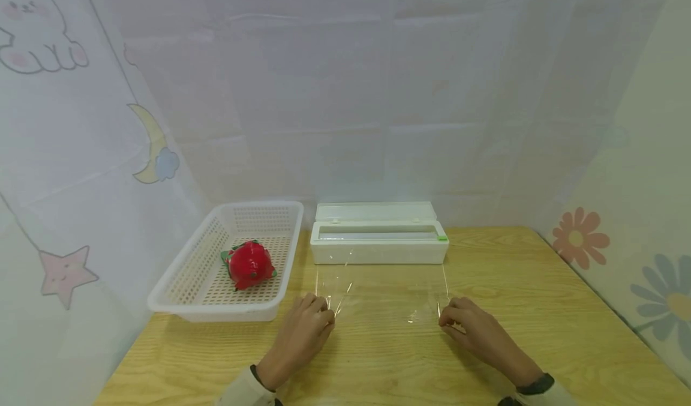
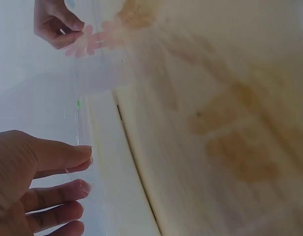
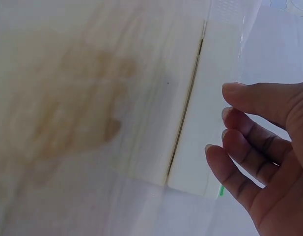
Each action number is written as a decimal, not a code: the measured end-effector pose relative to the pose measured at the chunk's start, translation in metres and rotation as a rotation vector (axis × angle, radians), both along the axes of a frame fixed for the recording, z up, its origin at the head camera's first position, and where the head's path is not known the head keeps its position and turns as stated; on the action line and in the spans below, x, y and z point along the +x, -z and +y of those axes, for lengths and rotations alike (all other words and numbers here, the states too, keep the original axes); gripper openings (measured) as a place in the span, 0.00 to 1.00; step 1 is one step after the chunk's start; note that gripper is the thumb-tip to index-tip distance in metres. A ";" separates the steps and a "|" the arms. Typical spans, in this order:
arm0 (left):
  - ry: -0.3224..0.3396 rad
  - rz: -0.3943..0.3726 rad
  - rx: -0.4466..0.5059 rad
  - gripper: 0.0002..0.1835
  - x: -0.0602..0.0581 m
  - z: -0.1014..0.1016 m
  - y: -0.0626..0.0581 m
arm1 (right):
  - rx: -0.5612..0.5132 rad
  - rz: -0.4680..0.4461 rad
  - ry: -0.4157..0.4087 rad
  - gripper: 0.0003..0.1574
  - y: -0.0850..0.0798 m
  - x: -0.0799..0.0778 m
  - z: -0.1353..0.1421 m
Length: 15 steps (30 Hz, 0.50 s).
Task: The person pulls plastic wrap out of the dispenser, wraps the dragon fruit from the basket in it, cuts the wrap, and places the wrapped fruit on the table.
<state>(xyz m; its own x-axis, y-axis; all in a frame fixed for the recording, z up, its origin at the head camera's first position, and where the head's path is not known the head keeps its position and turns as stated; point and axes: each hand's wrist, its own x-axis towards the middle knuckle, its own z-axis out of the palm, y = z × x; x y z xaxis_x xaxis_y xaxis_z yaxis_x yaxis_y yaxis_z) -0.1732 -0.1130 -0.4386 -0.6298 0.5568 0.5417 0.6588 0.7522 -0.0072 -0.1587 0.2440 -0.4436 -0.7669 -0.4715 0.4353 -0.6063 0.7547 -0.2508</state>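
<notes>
Where a yellow wood-grain table [image 1: 378,364] carries the work, a level, even pull serves best

At the table's far left stands a white slotted plastic basket [image 1: 227,313]. Just right of it, towards the back, sits a white oblong plastic dispenser box [image 1: 399,255] with its lid tipped up behind. The box's long axis runs left to right, its long front wall facing the person. Thin clear plastic film [image 1: 388,298] passes over that wall and points towards the person, its near edge roughly parallel to the box; which way the sheet is longer I cannot tell.

The left hand [image 1: 302,328] pinches the near left corner between thumb and forefinger, other fingers loosely spread. The right hand [image 1: 480,334] grips the near right corner, thumb and forefinger close together.

Good handling here probably means both hands equally far from the box, drawing straight and gently outward: glinting creases show by the left hand, and a lopsided pull could skew the sheet or drag the box. Smaller, a glossy red rounded object [image 1: 251,265] with green tips lies in the basket.
</notes>
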 end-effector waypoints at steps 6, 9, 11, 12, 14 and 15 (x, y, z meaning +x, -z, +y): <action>-0.002 0.023 -0.021 0.05 -0.001 0.001 0.002 | 0.033 -0.066 -0.025 0.15 -0.002 -0.003 0.000; 0.001 0.010 -0.050 0.05 -0.001 0.001 0.003 | 0.038 -0.087 -0.037 0.15 -0.001 -0.004 -0.001; 0.001 -0.011 -0.071 0.06 -0.001 0.001 0.004 | 0.043 -0.107 -0.042 0.15 0.000 -0.005 -0.001; -0.001 -0.020 -0.080 0.07 -0.001 0.002 0.004 | 0.046 -0.117 -0.041 0.15 0.000 -0.006 -0.001; -0.002 -0.033 -0.092 0.08 -0.001 0.002 0.004 | 0.056 -0.141 -0.029 0.14 0.001 -0.007 -0.001; -0.001 -0.042 -0.093 0.09 -0.001 0.002 0.004 | 0.060 -0.157 -0.021 0.14 0.001 -0.007 -0.001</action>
